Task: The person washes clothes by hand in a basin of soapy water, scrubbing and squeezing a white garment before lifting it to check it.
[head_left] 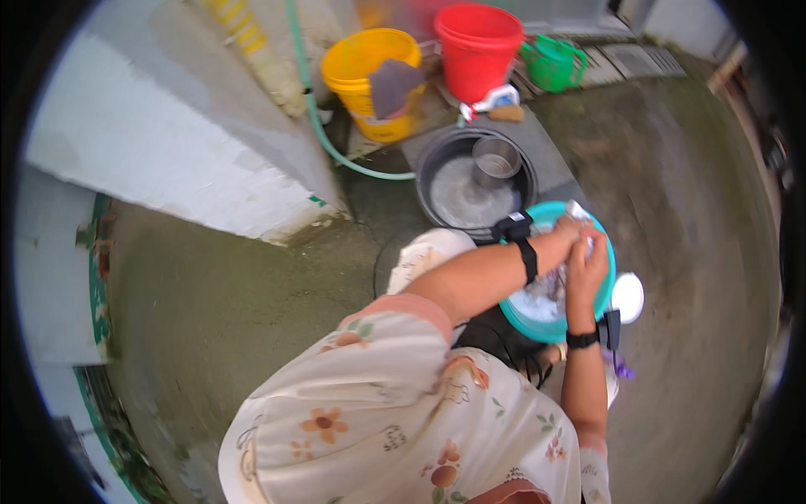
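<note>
Both of my hands meet above a turquoise plastic basin (534,329) in front of me. My left hand (570,230), at the far side, and my right hand (587,261), beside it, are closed on a white cloth (575,210), part of which sticks out beyond my fingers. Below them in the basin lie wet, patterned fabric (546,285) and whitish suds (532,306). Each wrist wears a black strap with a small dark device. The rest of what my fingers hold is hidden.
A dark basin (425,200) holds water and a metal pot (497,159); a green hose (327,146) reaches its rim. Behind stand a yellow bucket (352,94) with a grey cloth, a red bucket (472,63), a green jug (554,66), a bottle and a brush (505,113). A white lid (628,298) lies right.
</note>
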`<state>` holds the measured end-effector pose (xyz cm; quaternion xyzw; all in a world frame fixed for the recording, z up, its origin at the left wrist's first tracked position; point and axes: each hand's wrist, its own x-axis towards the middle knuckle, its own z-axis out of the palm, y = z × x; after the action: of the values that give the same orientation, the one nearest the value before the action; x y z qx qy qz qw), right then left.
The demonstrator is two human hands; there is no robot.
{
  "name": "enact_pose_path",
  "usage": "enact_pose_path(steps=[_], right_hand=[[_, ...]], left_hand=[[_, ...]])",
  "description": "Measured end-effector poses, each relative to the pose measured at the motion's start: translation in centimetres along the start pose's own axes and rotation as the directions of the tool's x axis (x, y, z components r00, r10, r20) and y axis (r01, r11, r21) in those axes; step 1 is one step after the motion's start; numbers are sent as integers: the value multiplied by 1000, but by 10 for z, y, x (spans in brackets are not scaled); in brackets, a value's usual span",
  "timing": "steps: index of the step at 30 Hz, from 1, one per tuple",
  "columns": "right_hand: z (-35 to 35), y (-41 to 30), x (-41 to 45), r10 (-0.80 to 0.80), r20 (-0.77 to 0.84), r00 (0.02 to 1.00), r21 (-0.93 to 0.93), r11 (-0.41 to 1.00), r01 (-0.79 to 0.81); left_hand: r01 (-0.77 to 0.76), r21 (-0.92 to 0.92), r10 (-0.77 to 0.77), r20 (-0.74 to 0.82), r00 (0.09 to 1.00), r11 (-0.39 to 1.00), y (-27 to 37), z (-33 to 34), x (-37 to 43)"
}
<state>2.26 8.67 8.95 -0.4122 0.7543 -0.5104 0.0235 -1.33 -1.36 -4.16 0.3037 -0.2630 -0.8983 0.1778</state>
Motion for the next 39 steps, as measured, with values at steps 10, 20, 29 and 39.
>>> enact_pose_path(steps=[10, 20, 29, 39], right_hand=[[11, 36, 1, -28, -238, 971, -95, 995, 6], [17, 46, 1, 172, -255, 951, -54, 980, -192], [17, 46, 5, 258, -201, 945, -76, 958, -277], [18, 48, -1, 147, -241, 959, -98, 980, -175]], left_hand=[[253, -123, -243, 92, 966, 960, 26, 29, -58], [241, 218, -215, -138, 967, 946, 29, 28, -52], [101, 254, -181, 318, 931, 962, 8, 0, -30], [192, 42, -195, 74, 978, 980, 14, 8, -40]])
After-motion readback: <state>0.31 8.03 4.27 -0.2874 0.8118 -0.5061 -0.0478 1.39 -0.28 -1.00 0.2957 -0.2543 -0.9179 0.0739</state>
